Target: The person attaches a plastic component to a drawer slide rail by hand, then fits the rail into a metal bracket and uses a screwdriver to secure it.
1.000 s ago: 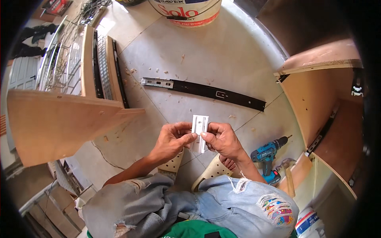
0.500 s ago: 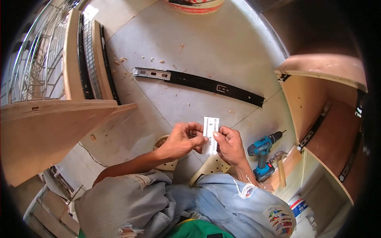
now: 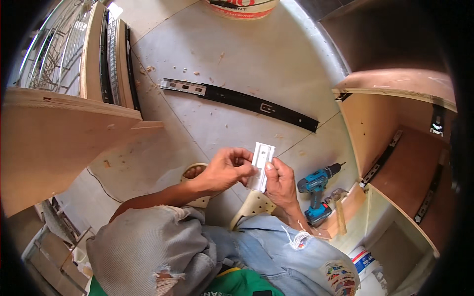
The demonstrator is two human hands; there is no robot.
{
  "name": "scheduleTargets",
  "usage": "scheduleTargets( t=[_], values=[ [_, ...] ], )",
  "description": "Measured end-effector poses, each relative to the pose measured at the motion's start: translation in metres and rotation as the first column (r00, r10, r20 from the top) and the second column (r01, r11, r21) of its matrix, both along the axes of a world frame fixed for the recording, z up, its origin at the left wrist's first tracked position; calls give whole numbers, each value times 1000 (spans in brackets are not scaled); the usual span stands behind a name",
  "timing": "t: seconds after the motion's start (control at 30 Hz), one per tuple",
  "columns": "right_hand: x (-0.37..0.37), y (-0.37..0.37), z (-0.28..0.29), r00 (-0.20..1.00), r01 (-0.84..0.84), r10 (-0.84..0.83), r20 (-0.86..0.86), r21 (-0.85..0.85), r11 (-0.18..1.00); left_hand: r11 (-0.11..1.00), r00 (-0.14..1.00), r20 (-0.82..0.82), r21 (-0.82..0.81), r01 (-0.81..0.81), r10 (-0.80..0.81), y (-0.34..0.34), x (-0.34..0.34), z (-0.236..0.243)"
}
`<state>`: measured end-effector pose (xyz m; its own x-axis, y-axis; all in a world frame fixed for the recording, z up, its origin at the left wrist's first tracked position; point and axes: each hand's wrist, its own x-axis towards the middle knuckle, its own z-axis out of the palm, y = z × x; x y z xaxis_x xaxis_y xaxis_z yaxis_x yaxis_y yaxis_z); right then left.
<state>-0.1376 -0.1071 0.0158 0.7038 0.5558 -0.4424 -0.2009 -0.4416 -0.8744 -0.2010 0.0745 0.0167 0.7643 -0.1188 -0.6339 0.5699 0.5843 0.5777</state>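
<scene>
Between my two hands is a short white slotted bracket (image 3: 262, 160), flat with raised long edges and small holes. My left hand (image 3: 223, 170) pinches its left edge, thumb across the face. On the other edge, my right hand (image 3: 281, 183) grips it with the thumb pressed on the front. The fingers behind the bracket are partly hidden. Beyond my hands a black drawer slide (image 3: 237, 101), with a silver inner section at its left end, lies on the tiled floor. A blue cordless drill (image 3: 316, 190) is to the right of my right hand.
A hammer (image 3: 340, 212) lies over a wood strip beside the drill. An open wooden cabinet (image 3: 377, 116) with slides fitted inside stands at right. Wooden panels with slides (image 3: 94, 64) and a wire rack (image 3: 54, 59) are at left. A paint bucket (image 3: 247, 10) stands at the far edge.
The bracket is tilted a little more to the right in my hands. The whole view has shifted slightly; both hands keep their hold on the bracket.
</scene>
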Motion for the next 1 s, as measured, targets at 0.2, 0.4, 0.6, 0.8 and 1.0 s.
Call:
scheduleTargets(
  t=[0.2, 0.4, 0.6, 0.8, 1.0],
  values=[
    [9, -10, 2, 980, -114, 121, 159, -51, 992, 993, 994, 62, 82, 88, -93, -4, 4, -5],
    [10, -19, 5, 977, -181, 187, 102, -59, 982, 990, 996, 69, 133, 47, -56, -3, 11, 5],
    [12, -31, 1, 959, 9, 14, -283, 80, 997, 991, 996, 71, 124, -59, 50, -5, 13, -6],
    [7, -32, 12, 774, 124, 23, -633, 186, 975, 981, 992, 47, 153, -121, 115, -1, 10, -3],
    [-7, -34, 6, 947, 43, 1, -322, 131, 990, 980, 991, 53, 150, -128, 121, -5, 12, -4]
  ],
)
